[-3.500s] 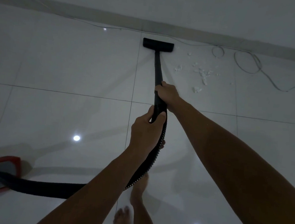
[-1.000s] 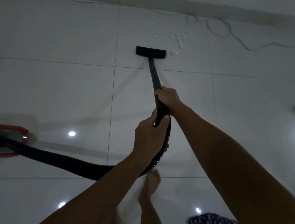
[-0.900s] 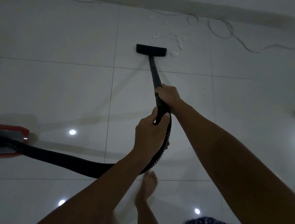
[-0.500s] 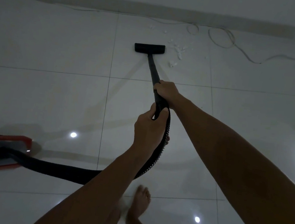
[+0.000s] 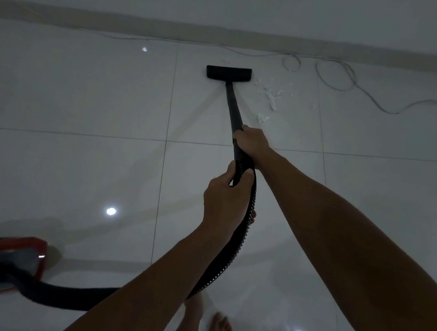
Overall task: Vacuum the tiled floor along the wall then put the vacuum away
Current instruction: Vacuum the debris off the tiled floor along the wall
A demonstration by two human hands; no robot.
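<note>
Near the centre of the frame, the right hand [image 5: 251, 141] gripped the black wand [image 5: 233, 108] with fingers curled round it, and just below it the left hand [image 5: 226, 200] held the ribbed hose [image 5: 234, 248] where it joined the wand. Above both grips, the wand ran up to the floor nozzle [image 5: 229, 73], which lay flat on the tiled floor [image 5: 86, 95] close to the wall [image 5: 226, 5]. White scraps [image 5: 269, 96] lay just right of the nozzle. Below the left hand, the hose curved down to the red vacuum body [image 5: 5, 263] at lower left. A thin cable [image 5: 351, 82] looped at upper right.
</note>
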